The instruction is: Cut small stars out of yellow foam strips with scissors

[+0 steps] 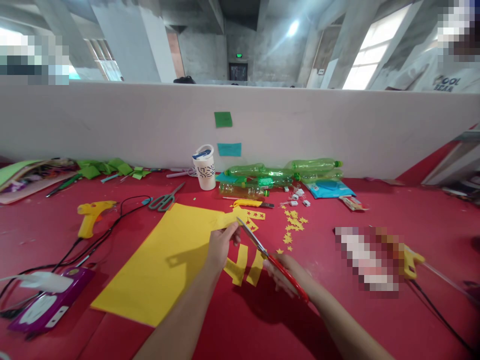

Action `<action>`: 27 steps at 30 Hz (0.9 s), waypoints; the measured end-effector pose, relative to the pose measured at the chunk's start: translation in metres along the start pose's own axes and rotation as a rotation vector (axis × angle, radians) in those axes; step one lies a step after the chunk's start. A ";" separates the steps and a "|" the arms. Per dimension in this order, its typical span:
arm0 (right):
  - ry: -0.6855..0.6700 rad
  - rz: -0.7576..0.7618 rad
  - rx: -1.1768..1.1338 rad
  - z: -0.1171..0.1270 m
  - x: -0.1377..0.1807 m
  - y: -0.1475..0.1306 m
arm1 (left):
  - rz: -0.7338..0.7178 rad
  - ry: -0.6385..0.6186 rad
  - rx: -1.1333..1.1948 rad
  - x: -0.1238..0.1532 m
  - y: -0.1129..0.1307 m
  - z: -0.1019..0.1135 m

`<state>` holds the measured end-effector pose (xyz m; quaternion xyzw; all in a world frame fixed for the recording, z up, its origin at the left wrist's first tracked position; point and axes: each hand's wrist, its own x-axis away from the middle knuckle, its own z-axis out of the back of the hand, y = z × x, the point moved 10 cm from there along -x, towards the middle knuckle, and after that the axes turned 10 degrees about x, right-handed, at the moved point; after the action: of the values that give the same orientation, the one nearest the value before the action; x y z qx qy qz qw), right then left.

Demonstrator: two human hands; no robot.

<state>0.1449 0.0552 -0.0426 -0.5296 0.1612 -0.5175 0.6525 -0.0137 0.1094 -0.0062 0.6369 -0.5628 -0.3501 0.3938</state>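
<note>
A small yellow paper piece (229,218) is just beside the far right corner of the big yellow sheet (157,265), pinched in the fingers of the left hand (220,244). To the right of the sheet, the fingers of the right hand (287,271) are wrapped round the handles of the red scissors (278,266), the blade tips up at the piece; whether the blades are parted is too small to tell. The likeliest mishap is a nicked fingertip, because the left fingers grip so near the blades. The thin piece might also bend or twist under the cut, leaving a ragged edge. Loose yellow strips (240,265) lie right of the sheet, where a low hand could crease or sweep them. Farther right of the sheet, tiny paper stars (288,238) look light enough to scatter at a brush of the right hand. Beyond the sheet's far right corner, the yellow cutter (247,203) could cut a reaching hand if its blade is out. Left of the sheet, a snagged cord (65,257) could drag the glue gun (87,222) across the table (243,330)
</note>
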 end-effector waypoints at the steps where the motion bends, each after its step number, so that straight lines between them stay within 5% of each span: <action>1: 0.001 0.001 0.003 0.000 0.000 0.000 | 0.000 0.001 0.002 0.000 0.000 0.000; 8: -0.020 0.036 0.022 0.002 0.001 -0.005 | 0.001 -0.022 0.006 0.000 0.003 0.000; 14: -0.055 0.036 -0.044 -0.002 -0.002 -0.001 | 0.053 0.121 -0.009 -0.004 -0.006 0.020; 19: -0.033 0.058 -0.122 -0.003 0.000 -0.007 | 0.009 0.015 -0.104 0.000 -0.004 0.002; 27: -0.046 0.106 -0.159 -0.009 0.007 -0.020 | -0.020 0.143 -0.236 0.013 0.002 0.002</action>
<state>0.1303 0.0466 -0.0264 -0.5822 0.2147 -0.4556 0.6383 -0.0154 0.0958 -0.0051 0.6151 -0.4818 -0.3716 0.5014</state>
